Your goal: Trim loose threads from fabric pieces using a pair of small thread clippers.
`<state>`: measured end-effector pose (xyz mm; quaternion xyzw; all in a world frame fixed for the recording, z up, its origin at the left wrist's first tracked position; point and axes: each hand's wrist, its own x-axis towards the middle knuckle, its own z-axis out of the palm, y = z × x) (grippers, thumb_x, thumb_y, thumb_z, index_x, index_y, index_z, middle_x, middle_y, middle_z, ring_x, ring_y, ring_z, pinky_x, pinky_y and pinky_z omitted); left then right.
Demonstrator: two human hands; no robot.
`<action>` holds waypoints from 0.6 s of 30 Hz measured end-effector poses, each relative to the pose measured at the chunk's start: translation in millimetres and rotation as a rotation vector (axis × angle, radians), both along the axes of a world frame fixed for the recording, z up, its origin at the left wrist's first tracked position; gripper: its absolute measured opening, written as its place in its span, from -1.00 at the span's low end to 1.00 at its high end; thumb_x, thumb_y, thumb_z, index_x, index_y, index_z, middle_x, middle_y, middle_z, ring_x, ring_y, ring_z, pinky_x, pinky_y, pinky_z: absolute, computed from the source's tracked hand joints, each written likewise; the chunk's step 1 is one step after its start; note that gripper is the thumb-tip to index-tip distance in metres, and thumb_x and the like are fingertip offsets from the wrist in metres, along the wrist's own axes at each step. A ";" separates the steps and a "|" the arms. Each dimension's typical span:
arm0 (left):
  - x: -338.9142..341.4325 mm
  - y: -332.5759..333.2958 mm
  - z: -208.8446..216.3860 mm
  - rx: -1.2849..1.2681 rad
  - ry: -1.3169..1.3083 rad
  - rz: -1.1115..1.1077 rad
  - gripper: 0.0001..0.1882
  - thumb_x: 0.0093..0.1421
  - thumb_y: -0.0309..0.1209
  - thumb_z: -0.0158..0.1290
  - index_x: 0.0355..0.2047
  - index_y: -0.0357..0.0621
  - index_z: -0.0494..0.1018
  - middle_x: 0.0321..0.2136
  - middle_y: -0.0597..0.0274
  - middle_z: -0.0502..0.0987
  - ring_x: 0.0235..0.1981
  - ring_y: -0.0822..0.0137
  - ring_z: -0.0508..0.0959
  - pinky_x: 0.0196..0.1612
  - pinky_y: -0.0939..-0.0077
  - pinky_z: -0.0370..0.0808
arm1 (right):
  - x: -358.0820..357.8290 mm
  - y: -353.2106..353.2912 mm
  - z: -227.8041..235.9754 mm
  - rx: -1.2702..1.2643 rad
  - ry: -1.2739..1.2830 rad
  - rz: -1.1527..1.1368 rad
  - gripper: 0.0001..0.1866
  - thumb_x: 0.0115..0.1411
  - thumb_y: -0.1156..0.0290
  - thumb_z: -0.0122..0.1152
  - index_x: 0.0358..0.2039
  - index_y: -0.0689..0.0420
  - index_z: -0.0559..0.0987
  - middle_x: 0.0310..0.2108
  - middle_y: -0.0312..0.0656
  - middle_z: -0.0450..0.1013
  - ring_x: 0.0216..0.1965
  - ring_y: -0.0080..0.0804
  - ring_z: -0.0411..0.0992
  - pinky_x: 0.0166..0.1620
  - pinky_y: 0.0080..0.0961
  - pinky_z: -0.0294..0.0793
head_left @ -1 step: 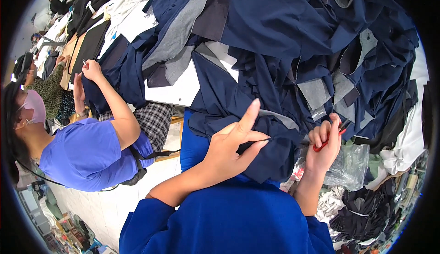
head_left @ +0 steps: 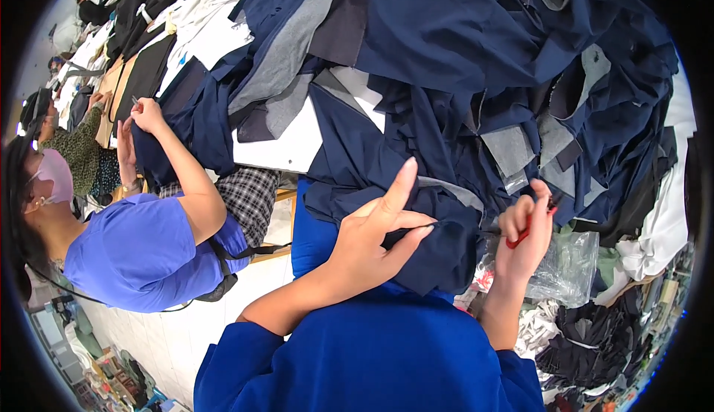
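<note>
My left hand point(head_left: 375, 237) pinches an edge of navy cloth point(head_left: 446, 259) between thumb and a finger, with the index finger pointing up and away. That cloth hangs bunched over the table's near edge and down in front of my blue top. To its right, my right hand point(head_left: 523, 252) is curled around a small red-handled cutting tool point(head_left: 519, 239), which looks like thread snips. Its blades are blurred and partly hidden, so I cannot tell whether they touch the cloth. A grey strip point(head_left: 454, 191) shows on the cloth just beyond my left hand.
A big heap of navy pieces point(head_left: 446, 33) with grey patches covers the white table point(head_left: 279, 148). At left a co-worker in a purple shirt point(head_left: 134, 252) handles dark cloth. Clear plastic point(head_left: 569, 271) and a dark cloth pile point(head_left: 591, 341) lie at lower right.
The fingers of my right hand have shifted slightly around the red-handled tool and are blurred. My left hand keeps its pinch almost in place.
</note>
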<state>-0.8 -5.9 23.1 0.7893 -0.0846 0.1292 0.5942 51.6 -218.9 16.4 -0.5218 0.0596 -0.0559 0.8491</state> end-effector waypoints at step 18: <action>5.9 -2.8 -7.9 0.113 -0.138 0.054 -0.18 -0.04 -0.56 0.21 0.24 -0.28 0.13 -0.43 0.38 0.63 -0.53 0.41 0.47 -0.43 0.62 0.40 | -28.2 32.4 27.6 -1.128 -0.468 0.325 -0.58 -0.20 0.61 0.34 -0.21 0.22 0.61 -0.57 -0.23 0.40 -0.60 -0.51 0.31 -0.51 -0.63 0.23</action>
